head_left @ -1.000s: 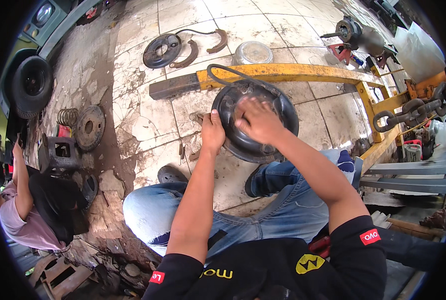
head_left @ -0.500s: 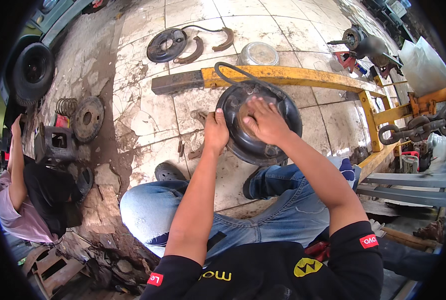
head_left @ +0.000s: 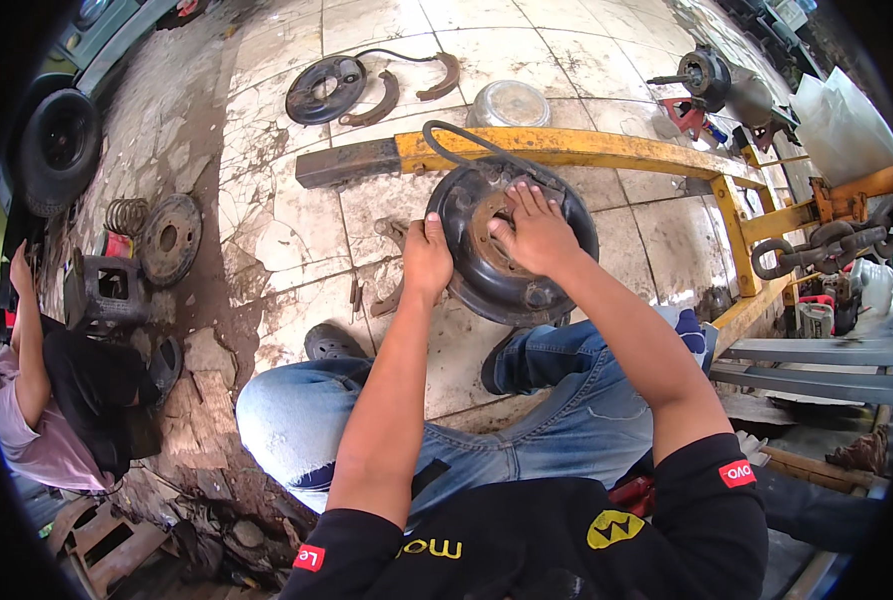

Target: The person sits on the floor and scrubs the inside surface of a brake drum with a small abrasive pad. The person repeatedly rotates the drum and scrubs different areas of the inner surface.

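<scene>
A round black brake backing plate (head_left: pixel 486 290) is held tilted in front of me, with a rusty brown ring round its centre hole and a black cable (head_left: pixel 476 141) looping off its top. My left hand (head_left: pixel 427 262) grips its left rim, thumb up along the edge, the other fingers mostly hidden behind it. Flat across the plate's right half lies my right hand (head_left: pixel 538 232), fingers stretched out and thumb near the hole. Beyond, on the tiles, a second black backing plate (head_left: pixel 306 102) rests beside two curved brake shoes (head_left: pixel 376 105) (head_left: pixel 442 80).
A yellow steel frame (head_left: pixel 586 148) crosses just behind the plate, with a heavy chain (head_left: pixel 826 245) at right. A round metal dish (head_left: pixel 510 104) sits past it. At left are a rusty disc (head_left: pixel 171 240), a coil spring (head_left: pixel 126 216), a tyre (head_left: pixel 63 145) and a seated person (head_left: pixel 51 400).
My right hand has slid a little up and to the right across the plate, uncovering more of the rusty centre ring. My left hand keeps its hold on the rim.
</scene>
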### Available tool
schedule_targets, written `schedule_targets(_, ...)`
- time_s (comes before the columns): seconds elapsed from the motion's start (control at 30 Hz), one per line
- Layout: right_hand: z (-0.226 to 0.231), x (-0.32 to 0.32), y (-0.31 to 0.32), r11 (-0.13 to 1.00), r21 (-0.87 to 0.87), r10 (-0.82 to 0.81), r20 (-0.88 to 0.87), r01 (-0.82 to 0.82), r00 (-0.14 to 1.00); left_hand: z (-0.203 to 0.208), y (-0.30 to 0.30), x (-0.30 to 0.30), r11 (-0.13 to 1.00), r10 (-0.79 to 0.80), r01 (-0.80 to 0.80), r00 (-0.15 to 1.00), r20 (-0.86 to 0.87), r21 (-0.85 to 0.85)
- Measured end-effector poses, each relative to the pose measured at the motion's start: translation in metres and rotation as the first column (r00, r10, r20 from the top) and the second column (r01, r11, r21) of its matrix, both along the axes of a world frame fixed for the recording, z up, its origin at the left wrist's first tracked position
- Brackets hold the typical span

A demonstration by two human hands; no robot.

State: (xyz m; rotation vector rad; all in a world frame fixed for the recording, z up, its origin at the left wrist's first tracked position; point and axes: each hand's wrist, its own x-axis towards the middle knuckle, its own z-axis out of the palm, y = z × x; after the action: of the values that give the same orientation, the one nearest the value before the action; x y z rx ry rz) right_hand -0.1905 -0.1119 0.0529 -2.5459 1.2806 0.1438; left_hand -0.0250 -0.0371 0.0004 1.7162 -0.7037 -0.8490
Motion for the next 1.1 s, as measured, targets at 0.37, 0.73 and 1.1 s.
schedule_targets(0.37, 0.002, -0.018, -0.001, 0.997, 0.033, -0.068, -0.024, 0.069, 0.997, 0.009, 0.001, 0.003, 0.995, -0.043, 0.046, 0.998, -0.044, 0.084)
schedule_targets(0.73, -0.015, -0.053, 0.019, 0.998, 0.038, -0.049, 0.03, 0.048, 0.998, 0.009, -0.003, 0.004, 0.989, -0.058, 0.062, 0.998, -0.037, 0.135)
schedule_targets(1.1, -0.004, -0.011, 0.0, 0.998, -0.057, -0.042, -0.045, 0.039, 0.998, 0.017, 0.0, -0.001, 0.992, -0.051, 0.059, 0.996, -0.07, 0.114)
